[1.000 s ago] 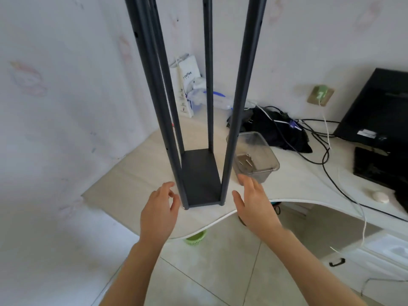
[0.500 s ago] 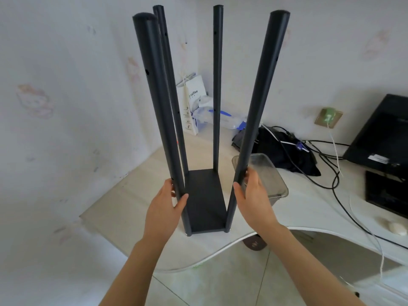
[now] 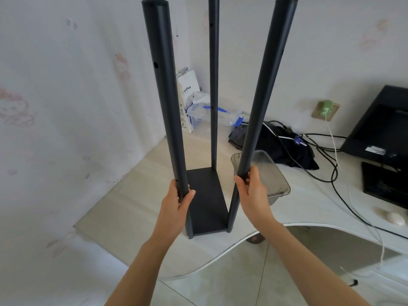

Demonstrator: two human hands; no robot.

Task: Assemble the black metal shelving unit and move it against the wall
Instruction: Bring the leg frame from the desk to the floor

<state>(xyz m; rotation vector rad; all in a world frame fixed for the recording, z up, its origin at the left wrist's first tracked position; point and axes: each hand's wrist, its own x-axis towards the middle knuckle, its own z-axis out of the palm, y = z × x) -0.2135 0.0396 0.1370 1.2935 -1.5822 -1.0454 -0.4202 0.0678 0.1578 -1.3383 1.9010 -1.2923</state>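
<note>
The black metal shelving unit [image 3: 206, 199] stands upright on the pale desk [image 3: 136, 208], a flat black shelf at the bottom with tall black posts rising from its corners. My left hand [image 3: 176, 202] is wrapped around the near left post [image 3: 164, 96] low down. My right hand [image 3: 254, 191] grips the near right post [image 3: 262, 89] at about the same height. A far post [image 3: 213, 85] rises behind; the far left one is mostly hidden by the near left post.
A clear plastic tub [image 3: 269, 173] sits just right of the unit, partly behind my right hand. A white coffee bag [image 3: 186, 100], plastic packaging [image 3: 212, 111], a dark bag [image 3: 280, 144], cables [image 3: 331, 168], a monitor [image 3: 384, 133] and a mouse [image 3: 395, 218] lie beyond. The wall is at left.
My open hands closed in from the desk edge and took hold of the two near posts. The view tilted up, showing the post tops.
</note>
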